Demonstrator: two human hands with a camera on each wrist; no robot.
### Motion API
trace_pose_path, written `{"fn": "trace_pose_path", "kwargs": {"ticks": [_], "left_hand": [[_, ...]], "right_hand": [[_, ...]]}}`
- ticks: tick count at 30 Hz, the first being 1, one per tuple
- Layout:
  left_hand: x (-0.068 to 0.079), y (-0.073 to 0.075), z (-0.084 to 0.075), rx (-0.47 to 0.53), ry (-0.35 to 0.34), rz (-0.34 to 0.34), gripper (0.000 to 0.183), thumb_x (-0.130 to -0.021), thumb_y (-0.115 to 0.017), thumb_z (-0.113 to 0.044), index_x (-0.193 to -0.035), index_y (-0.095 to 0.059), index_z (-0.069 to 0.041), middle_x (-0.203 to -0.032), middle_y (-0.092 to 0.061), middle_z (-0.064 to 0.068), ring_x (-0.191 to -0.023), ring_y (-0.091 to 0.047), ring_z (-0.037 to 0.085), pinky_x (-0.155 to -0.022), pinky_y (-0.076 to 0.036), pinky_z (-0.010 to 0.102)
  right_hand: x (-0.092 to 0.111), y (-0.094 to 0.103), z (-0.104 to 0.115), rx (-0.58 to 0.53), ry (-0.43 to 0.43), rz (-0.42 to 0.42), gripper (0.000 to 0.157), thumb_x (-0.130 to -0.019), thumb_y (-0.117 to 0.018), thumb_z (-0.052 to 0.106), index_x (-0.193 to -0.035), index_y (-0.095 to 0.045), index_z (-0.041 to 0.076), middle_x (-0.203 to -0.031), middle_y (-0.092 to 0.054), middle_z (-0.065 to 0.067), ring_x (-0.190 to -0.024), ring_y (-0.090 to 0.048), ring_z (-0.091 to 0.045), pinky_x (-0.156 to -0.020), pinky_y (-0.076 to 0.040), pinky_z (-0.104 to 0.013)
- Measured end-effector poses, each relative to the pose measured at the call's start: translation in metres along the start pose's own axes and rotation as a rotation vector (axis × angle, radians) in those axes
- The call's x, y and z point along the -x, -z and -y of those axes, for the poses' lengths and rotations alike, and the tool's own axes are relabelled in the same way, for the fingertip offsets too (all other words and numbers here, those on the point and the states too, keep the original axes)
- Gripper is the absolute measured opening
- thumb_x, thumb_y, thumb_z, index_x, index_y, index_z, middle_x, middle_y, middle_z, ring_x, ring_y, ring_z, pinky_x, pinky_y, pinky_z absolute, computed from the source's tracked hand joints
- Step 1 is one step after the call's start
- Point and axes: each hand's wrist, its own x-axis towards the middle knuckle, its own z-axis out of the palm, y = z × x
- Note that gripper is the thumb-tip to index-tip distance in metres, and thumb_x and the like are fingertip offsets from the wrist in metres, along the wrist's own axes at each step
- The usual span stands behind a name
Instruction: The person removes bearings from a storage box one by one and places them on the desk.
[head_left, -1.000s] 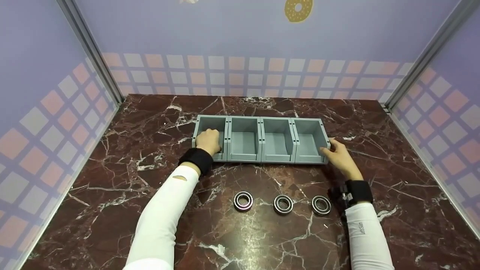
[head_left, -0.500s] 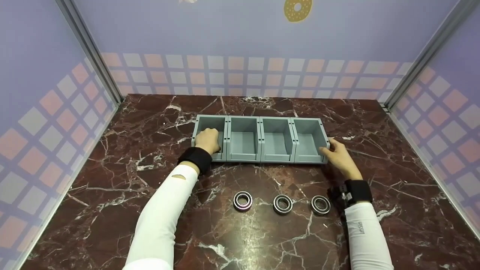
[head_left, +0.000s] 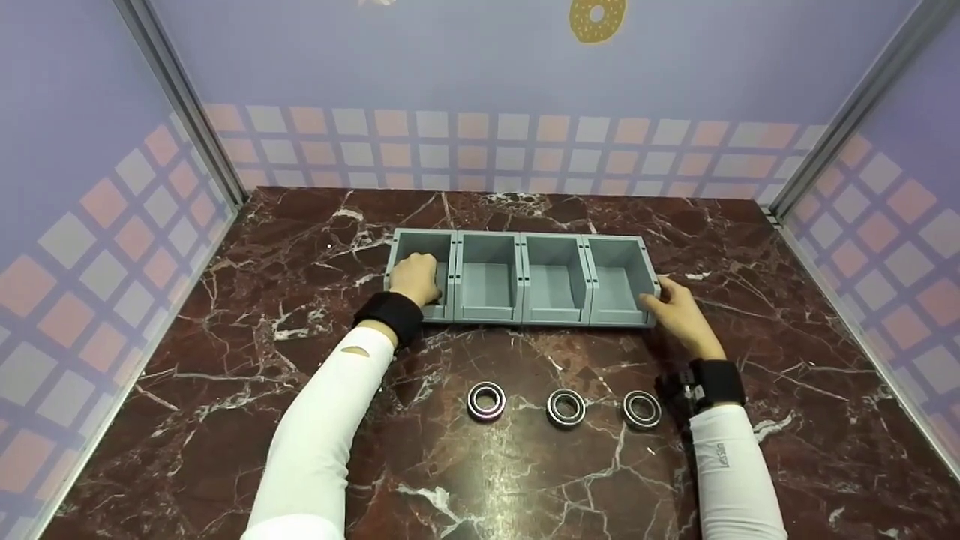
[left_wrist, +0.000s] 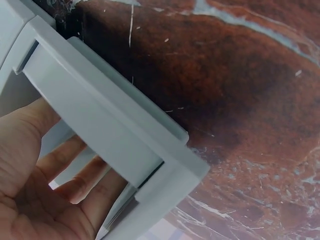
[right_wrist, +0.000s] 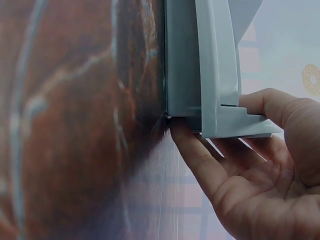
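A row of joined grey storage bins (head_left: pixel 488 313) stands across the middle of the dark marbled table. My left hand (head_left: pixel 414 279) reaches down into the leftmost bin, knuckles up. In the left wrist view its bent fingers (left_wrist: pixel 97 195) pass behind the bin's front lip (left_wrist: pixel 95 110), which hides the fingertips; I cannot tell whether they hold something. At the opposite end, my right hand (head_left: pixel 679 311) grips the outer wall of the rightmost bin (head_left: pixel 619 289), thumb at the inner side. The right wrist view shows other fingers (right_wrist: pixel 200 162) under the bin's edge (right_wrist: pixel 240 127).
Three metal ring bearings, a left one (head_left: pixel 486 401), a middle one (head_left: pixel 565 409) and a right one (head_left: pixel 642 410), lie flat in front of the bins, between the forearms. Purple panels with a tile pattern (head_left: pixel 472 150) enclose the table (head_left: pixel 300 247) at the back and sides.
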Motion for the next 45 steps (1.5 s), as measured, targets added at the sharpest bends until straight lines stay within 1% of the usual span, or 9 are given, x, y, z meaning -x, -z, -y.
{"fn": "trace_pose_path", "kwargs": {"ticks": [7, 14, 22, 28, 32, 39, 45], "left_hand": [[0.004, 0.006, -0.003, 0.0, 0.003, -0.028, 0.019, -0.086, -0.076, -0.01, -0.1, -0.073, 0.003, -0.111, -0.07, 0.024, -0.101, -0.069, 0.043, -0.083, -0.059, 0.053], [0.006, 0.007, -0.004, 0.018, -0.013, -0.047, 0.015, -0.086, -0.076, -0.009, -0.094, -0.071, 0.003, -0.106, -0.07, 0.024, -0.097, -0.069, 0.042, -0.08, -0.059, 0.052], [0.009, 0.011, -0.004, 0.014, -0.025, -0.043, 0.021, -0.085, -0.079, -0.011, -0.097, -0.071, 0.004, -0.108, -0.068, 0.025, -0.099, -0.068, 0.044, -0.083, -0.058, 0.054], [0.012, 0.013, -0.002, 0.016, -0.028, -0.039, 0.023, -0.086, -0.078, -0.013, -0.098, -0.071, 0.004, -0.111, -0.068, 0.025, -0.101, -0.067, 0.044, -0.085, -0.057, 0.054], [0.013, 0.016, -0.001, 0.015, -0.03, -0.041, 0.023, -0.085, -0.079, -0.014, -0.098, -0.071, 0.004, -0.111, -0.068, 0.025, -0.102, -0.067, 0.044, -0.086, -0.057, 0.054], [0.016, 0.022, -0.001, 0.011, -0.012, -0.036, 0.025, -0.083, -0.08, -0.014, -0.101, -0.073, 0.002, -0.114, -0.068, 0.023, -0.104, -0.067, 0.042, -0.086, -0.057, 0.054], [0.02, 0.028, -0.003, 0.012, -0.04, -0.049, 0.025, -0.082, -0.078, -0.012, -0.102, -0.073, 0.002, -0.112, -0.068, 0.023, -0.103, -0.067, 0.042, -0.085, -0.057, 0.055]], "right_hand": [[-0.002, 0.002, 0.001, -0.016, -0.02, 0.007, 0.04, -0.102, -0.051, -0.002, -0.137, -0.046, -0.019, -0.127, -0.056, -0.038, -0.095, -0.057, -0.005, -0.078, -0.048, -0.013], [-0.003, 0.001, 0.0, -0.022, -0.001, 0.0, 0.038, -0.101, -0.051, -0.003, -0.135, -0.048, -0.02, -0.125, -0.056, -0.038, -0.095, -0.057, -0.005, -0.078, -0.049, -0.014], [-0.001, 0.001, 0.0, -0.035, -0.007, 0.007, 0.038, -0.101, -0.051, -0.003, -0.135, -0.047, -0.021, -0.125, -0.056, -0.038, -0.098, -0.059, -0.011, -0.079, -0.049, -0.014], [-0.001, 0.001, -0.001, -0.027, -0.001, 0.0, 0.039, -0.101, -0.052, -0.002, -0.135, -0.047, -0.021, -0.125, -0.057, -0.037, -0.098, -0.059, -0.011, -0.079, -0.049, -0.014], [-0.001, 0.0, -0.002, -0.016, 0.002, -0.005, 0.039, -0.101, -0.052, -0.003, -0.135, -0.047, -0.021, -0.123, -0.057, -0.037, -0.098, -0.06, -0.013, -0.077, -0.049, -0.014], [-0.002, 0.0, -0.003, 0.018, -0.003, -0.001, 0.038, -0.102, -0.051, -0.002, -0.135, -0.048, -0.021, -0.123, -0.058, -0.036, -0.094, -0.057, -0.008, -0.076, -0.047, -0.013], [-0.002, 0.0, -0.003, -0.012, -0.003, 0.002, 0.039, -0.102, -0.05, -0.003, -0.136, -0.046, -0.021, -0.125, -0.056, -0.037, -0.097, -0.058, -0.011, -0.076, -0.048, -0.014]]}}
